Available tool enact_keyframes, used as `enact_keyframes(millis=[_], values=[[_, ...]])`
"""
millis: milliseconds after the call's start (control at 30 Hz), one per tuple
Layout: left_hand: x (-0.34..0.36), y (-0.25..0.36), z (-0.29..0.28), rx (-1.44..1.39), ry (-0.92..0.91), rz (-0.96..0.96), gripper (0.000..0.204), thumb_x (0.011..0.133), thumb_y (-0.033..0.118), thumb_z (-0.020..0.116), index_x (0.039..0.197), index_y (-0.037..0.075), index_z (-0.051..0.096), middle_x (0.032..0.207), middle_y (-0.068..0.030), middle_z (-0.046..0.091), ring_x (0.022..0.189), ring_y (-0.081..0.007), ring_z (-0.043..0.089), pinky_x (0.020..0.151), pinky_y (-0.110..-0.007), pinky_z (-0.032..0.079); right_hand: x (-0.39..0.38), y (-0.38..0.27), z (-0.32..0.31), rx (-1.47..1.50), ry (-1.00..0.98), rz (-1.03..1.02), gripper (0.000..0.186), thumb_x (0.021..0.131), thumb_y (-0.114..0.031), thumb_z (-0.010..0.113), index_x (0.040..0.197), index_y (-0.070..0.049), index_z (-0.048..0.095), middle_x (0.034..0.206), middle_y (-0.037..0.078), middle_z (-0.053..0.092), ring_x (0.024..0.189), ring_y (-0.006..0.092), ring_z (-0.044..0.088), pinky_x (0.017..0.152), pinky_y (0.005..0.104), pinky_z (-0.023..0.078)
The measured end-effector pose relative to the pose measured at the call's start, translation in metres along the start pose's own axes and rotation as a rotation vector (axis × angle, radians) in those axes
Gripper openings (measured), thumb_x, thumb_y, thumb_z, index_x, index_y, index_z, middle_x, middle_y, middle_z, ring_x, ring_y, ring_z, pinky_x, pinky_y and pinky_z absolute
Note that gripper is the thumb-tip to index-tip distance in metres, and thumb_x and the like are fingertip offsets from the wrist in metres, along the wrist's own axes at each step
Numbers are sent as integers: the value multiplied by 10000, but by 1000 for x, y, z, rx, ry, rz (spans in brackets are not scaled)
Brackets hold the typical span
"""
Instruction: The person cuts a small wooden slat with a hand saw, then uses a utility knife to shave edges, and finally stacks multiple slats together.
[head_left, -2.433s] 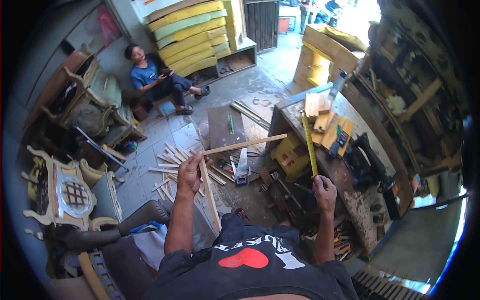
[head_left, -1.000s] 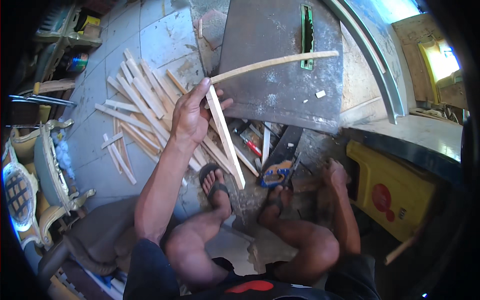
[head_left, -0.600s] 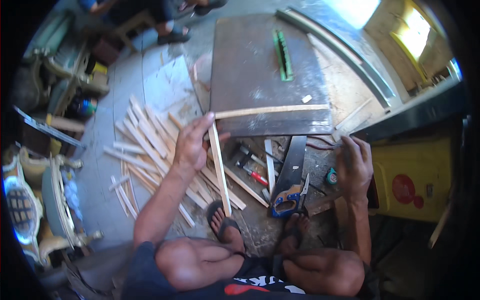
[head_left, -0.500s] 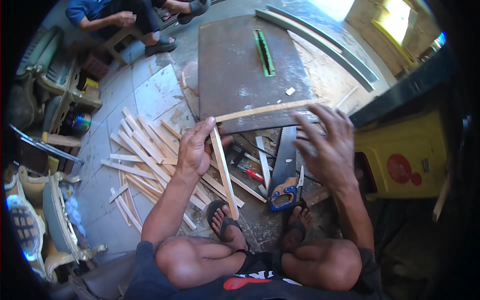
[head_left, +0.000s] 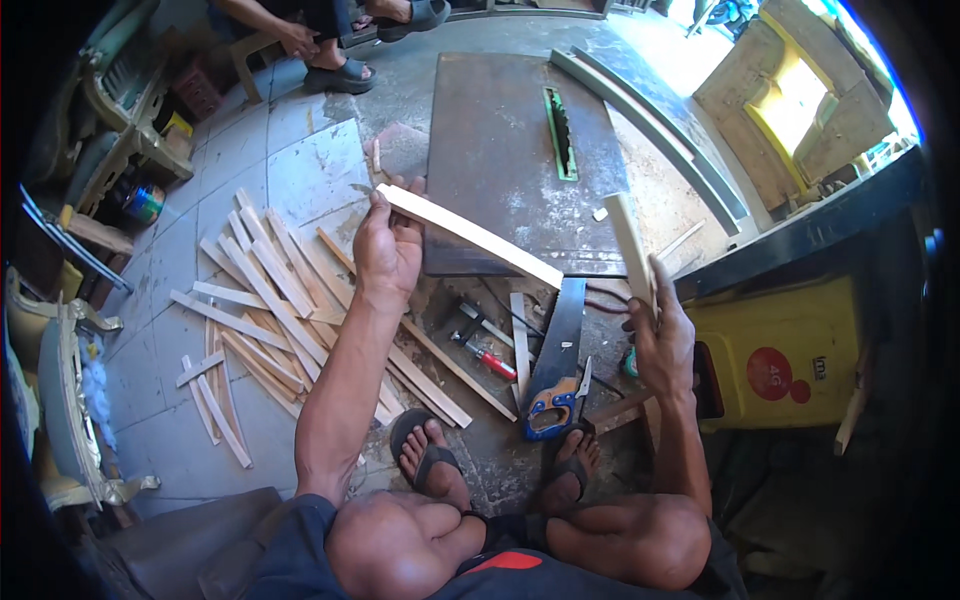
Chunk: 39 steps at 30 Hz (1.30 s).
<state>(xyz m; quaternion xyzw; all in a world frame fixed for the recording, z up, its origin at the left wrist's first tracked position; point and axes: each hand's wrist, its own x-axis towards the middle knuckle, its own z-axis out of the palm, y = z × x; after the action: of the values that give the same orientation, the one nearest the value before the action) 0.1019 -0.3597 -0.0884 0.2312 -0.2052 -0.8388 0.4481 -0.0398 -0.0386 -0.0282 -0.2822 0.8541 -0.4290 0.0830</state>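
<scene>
Wooden strip (head_left: 472, 237), in the head view, pinched at one end between thumb and fingers of the left grip (head_left: 388, 250), slanting rightward and bodyward from there. Far end around the near edge of a low brown counter (head_left: 490, 140); touching or not, unclear. Second strip (head_left: 629, 245) pinched near its lower end in the right grip (head_left: 664, 340), tilted upward, well apart from the first. Just left of the right grip, a green tape measure (head_left: 629, 362), partly hidden. Below and between both grips, a handsaw (head_left: 560, 350); below and left of the left grip, a loose pile of strips (head_left: 290, 303).

Likely risks: first strip twisting or slipping, because pinched only at one end; second strip tipping from so low a hold; either, if dropped, striking the sandalled feet (head_left: 432, 462). Careless reach forward: possible contact with the toothed blade (head_left: 562, 130) in the counter's slot.
</scene>
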Motion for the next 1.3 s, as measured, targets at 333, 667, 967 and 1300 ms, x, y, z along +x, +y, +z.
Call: enact_keyframes(millis=[333, 667, 967, 1300], values=[[-55, -28, -6, 1653, -295, 952, 503, 983, 173, 654, 1449, 19, 544, 1426, -237, 474, 1393, -399, 419, 1171, -529, 356, -21, 17, -22, 627, -99, 230, 361, 1074, -96, 537, 1424, -47, 609, 1040, 94, 696, 792, 137, 710, 677, 258, 558], [-54, -83, 36, 1809, -864, 751, 357, 880, 217, 775, 1216, 101, 750, 1076, -118, 670, 1061, -309, 639, 1119, -577, 397, -12, 77, 5, 48, 220, 57, 415, 1004, -139, 629, 1415, -91, 615, 1141, 195, 737, 924, 282, 733, 855, 369, 558], [-39, -94, 44, 1829, -694, 782, 361, 852, 218, 808, 1195, 114, 772, 1053, -107, 671, 981, -297, 612, 919, -409, 491, -34, 202, 28, -189, -194, 429, 537, 944, -234, 644, 1471, -165, 564, 1231, 243, 705, 1140, 414, 678, 983, 484, 528], [-42, -94, 38, 1870, -633, 794, 375, 850, 250, 807, 1203, 129, 773, 1062, -95, 667, 1000, -287, 611, 932, -411, 481, -72, 152, 71, -221, -603, 207, 290, 942, -255, 607, 1041, -17, 739, 993, 262, 727, 936, 422, 723, 852, 500, 578]])
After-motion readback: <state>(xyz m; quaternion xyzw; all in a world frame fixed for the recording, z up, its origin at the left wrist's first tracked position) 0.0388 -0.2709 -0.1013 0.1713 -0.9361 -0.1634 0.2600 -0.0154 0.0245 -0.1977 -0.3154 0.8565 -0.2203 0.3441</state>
